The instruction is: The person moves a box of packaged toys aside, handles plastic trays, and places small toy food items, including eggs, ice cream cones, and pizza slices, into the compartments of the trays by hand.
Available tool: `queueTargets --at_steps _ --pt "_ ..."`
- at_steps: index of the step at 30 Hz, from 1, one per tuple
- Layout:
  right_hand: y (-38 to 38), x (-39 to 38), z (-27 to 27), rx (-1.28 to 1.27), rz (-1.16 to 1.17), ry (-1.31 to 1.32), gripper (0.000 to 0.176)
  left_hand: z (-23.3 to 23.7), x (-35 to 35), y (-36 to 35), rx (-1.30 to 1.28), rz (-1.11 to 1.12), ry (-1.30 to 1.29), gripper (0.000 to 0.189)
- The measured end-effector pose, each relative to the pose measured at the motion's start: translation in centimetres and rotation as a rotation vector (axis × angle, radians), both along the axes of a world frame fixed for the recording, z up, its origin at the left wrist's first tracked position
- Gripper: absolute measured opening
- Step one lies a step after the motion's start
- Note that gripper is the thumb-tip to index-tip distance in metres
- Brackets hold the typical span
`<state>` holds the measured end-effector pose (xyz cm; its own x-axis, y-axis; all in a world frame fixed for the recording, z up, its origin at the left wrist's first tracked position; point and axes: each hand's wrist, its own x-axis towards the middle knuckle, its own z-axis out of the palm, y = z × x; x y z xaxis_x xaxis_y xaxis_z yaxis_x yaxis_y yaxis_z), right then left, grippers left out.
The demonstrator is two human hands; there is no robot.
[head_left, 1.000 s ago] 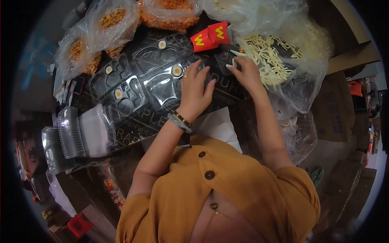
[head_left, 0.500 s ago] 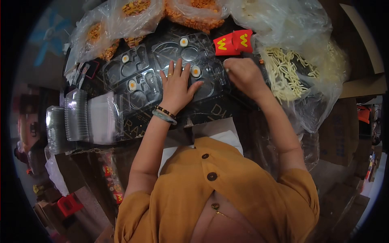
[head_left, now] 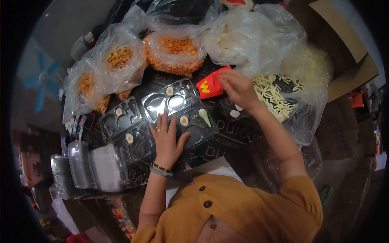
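My left hand (head_left: 167, 139) lies flat with fingers spread on the clear plastic trays (head_left: 152, 103). Small fried-egg pieces (head_left: 184, 120) sit in several tray compartments, and a pale green and white piece (head_left: 204, 117) rests in the right tray. My right hand (head_left: 239, 90) is over the right side of the red carton (head_left: 209, 84) with the yellow mark, its fingers bent. Whether it grips the carton or something small cannot be made out. Two white pieces (head_left: 234, 114) lie below that hand.
Bags of orange pieces (head_left: 178, 50), mixed pieces (head_left: 120, 58) and pale pieces (head_left: 225, 42) line the back. Cream-coloured strands (head_left: 272, 97) spill from a bag at right. Stacked clear trays (head_left: 81, 164) stand at left, and a cardboard box (head_left: 342, 52) is at the back right.
The view has shifted, showing more of the back. The pale green and white piece now shows in the right tray. My right hand has moved up to the red carton.
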<state>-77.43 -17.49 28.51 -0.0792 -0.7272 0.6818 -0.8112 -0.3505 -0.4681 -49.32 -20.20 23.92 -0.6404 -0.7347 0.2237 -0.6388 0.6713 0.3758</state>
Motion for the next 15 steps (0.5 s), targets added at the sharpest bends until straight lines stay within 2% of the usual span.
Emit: queueTargets --at_steps 4,5,6,8,10,14,15 --pt "-5.5 -8.1 3.6 -0.282 -0.274 0.393 0.025 -0.2 1.9 2.0 -0.089 -0.032 0.134 0.052" --pt "-6.0 -9.8 4.3 -0.285 -0.301 0.402 0.025 -0.3 2.3 2.3 -0.089 -0.03 0.181 0.049" --pt "-6.4 -11.4 5.0 -0.334 -0.525 0.63 0.028 -0.2 2.5 2.6 -0.094 -0.056 0.191 0.049" --pt "-6.2 -15.2 5.7 -0.365 -0.771 0.866 0.03 0.3 3.0 3.2 -0.069 -0.041 0.167 0.045" --pt "-4.5 -19.7 5.3 0.326 -0.705 0.368 0.031 0.6 3.3 2.8 -0.087 -0.046 0.176 0.044" --pt "0.0 -22.1 4.4 0.31 -0.645 0.252 0.028 2.0 2.0 1.4 -0.109 -0.041 0.214 0.039" --pt "0.8 -21.5 4.0 0.291 -0.527 0.05 0.025 2.3 1.2 1.1 -0.086 -0.059 0.24 0.038"
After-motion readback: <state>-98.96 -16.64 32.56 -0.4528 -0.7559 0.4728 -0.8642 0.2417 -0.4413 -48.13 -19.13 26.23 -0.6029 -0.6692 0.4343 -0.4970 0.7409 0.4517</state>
